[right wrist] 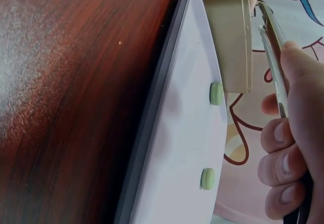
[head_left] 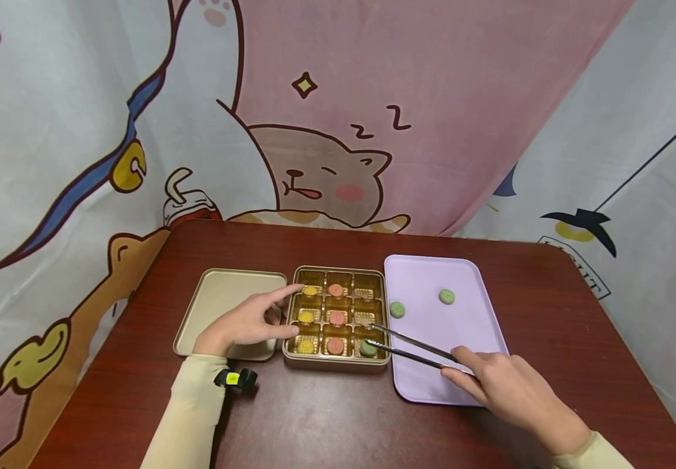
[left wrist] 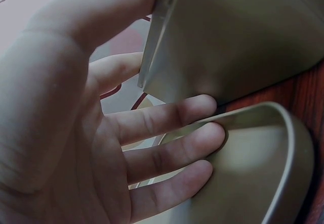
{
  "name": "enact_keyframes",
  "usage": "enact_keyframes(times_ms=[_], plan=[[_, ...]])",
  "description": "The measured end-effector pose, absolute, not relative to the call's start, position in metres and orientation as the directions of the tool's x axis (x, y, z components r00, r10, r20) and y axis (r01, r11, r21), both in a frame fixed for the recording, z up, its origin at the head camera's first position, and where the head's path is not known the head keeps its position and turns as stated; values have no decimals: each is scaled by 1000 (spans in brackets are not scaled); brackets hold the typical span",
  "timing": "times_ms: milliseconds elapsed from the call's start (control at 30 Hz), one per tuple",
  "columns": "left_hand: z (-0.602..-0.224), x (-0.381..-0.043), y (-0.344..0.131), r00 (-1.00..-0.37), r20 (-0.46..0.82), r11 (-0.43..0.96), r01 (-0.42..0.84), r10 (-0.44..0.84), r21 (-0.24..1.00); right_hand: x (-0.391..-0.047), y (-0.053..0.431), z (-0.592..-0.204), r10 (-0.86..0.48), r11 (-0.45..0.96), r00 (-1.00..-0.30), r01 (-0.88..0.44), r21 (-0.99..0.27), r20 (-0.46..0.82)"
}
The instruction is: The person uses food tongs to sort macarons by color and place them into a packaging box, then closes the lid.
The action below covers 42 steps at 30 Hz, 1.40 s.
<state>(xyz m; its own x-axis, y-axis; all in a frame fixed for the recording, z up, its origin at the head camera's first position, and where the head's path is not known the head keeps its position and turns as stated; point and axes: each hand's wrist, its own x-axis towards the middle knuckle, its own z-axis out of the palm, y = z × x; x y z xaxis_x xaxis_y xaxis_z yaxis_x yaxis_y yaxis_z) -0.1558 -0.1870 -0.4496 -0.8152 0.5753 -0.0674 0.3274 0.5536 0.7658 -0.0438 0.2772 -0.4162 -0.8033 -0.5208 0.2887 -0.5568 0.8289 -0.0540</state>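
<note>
My right hand (head_left: 516, 387) grips metal tongs (head_left: 414, 357), whose tips stand apart over the right column of a gold box (head_left: 338, 366). One tip overlaps a green macaron (head_left: 368, 348) in the front right compartment. Yellow macarons (head_left: 306, 317) fill the left column and pink macarons (head_left: 337, 318) the middle one. At the box's left side, my left hand (head_left: 250, 320) touches the rim with thumb and index finger. Its other fingers (left wrist: 172, 145) reach out fairly straight beside the box wall, over the lid (left wrist: 248, 168) in the left wrist view.
Right of the box, a lilac tray (head_left: 449, 352) carries two green macarons, one (head_left: 397, 309) by its left edge and another (head_left: 446, 296) farther back. The box's shallow lid (head_left: 226, 286) lies on the left. A printed curtain (head_left: 432, 98) hangs behind the dark red table (head_left: 314, 417).
</note>
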Motion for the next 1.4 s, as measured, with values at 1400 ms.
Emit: enact_keyframes(times_ms=[1400], plan=[[-447, -155, -187, -813, -85, 555, 313, 576, 771, -66, 308, -429, -394, 890, -860, -445, -100, 324]])
